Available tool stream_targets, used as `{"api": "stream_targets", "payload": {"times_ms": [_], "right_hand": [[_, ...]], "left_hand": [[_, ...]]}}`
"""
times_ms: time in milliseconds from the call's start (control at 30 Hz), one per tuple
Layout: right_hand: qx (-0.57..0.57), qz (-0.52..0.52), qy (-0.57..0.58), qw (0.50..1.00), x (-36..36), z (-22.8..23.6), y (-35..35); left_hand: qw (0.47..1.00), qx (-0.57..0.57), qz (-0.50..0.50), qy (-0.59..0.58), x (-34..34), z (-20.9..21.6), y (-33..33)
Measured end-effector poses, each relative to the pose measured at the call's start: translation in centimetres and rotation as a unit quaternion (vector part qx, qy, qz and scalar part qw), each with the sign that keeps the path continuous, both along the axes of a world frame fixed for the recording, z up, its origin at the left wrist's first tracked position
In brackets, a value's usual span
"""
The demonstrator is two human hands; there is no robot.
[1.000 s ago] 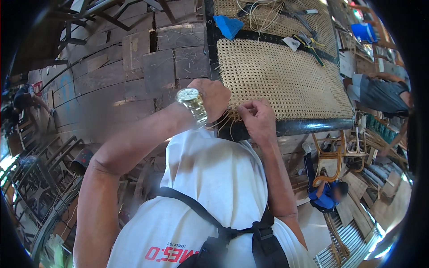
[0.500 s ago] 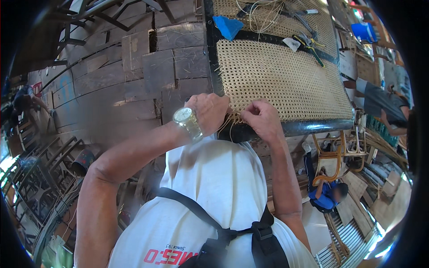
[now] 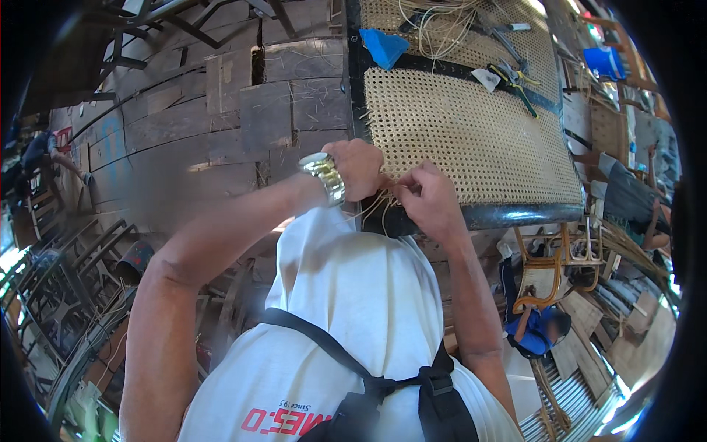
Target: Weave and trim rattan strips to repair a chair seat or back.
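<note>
In front of me lies a woven cane panel [image 3: 471, 140] set in a black frame [image 3: 508, 214]. Both hands work at its near left corner, where several loose cane strands [image 3: 378, 205] stick out over the frame. My left hand [image 3: 357, 169], with a gold watch at its wrist, is closed at the corner, its fingertips mostly hidden behind the knuckles. My right hand [image 3: 431, 199] pinches a cane strand beside it, thumb against forefinger. The two hands' fingertips nearly meet.
On the panel's far part lie a coil of cane strands [image 3: 445, 26], a blue scrap [image 3: 384, 48], green-handled pliers [image 3: 515, 87] and a hammer-like tool [image 3: 508, 48]. A person in blue [image 3: 541, 331] sits by a rattan chair [image 3: 545, 272] at right; wooden frames [image 3: 74, 272] stand left.
My left hand has turned at the wrist and shifted slightly right and up, still at the corner. My right hand stays in its pinch, barely moved. The person at far right has shifted.
</note>
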State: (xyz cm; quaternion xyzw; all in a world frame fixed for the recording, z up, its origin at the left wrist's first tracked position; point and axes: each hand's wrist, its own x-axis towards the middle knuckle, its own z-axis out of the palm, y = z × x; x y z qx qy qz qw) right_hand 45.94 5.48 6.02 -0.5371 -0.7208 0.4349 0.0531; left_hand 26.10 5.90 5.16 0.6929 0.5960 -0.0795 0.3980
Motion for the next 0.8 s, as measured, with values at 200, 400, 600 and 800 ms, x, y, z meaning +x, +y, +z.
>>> {"api": "stream_targets", "payload": {"times_ms": [200,400,600,800], "right_hand": [[0.041,0.051,0.041,0.997,0.8,2.2,-2.0],[0.125,0.008,0.022,0.992,4.2,2.9,-4.1],[0.100,-0.037,-0.045,0.993,6.0,1.9,-6.3],[-0.061,-0.172,-0.014,0.983,3.6,1.9,-5.0]], "left_hand": [[0.985,0.117,-0.114,0.045,-3.5,0.4,2.1],[0.988,0.051,0.141,-0.047,-7.1,-2.0,0.0],[0.887,0.043,0.354,-0.293,-0.8,-4.9,-4.2],[0.861,0.133,0.391,-0.299,1.2,-4.2,-4.7]]}}
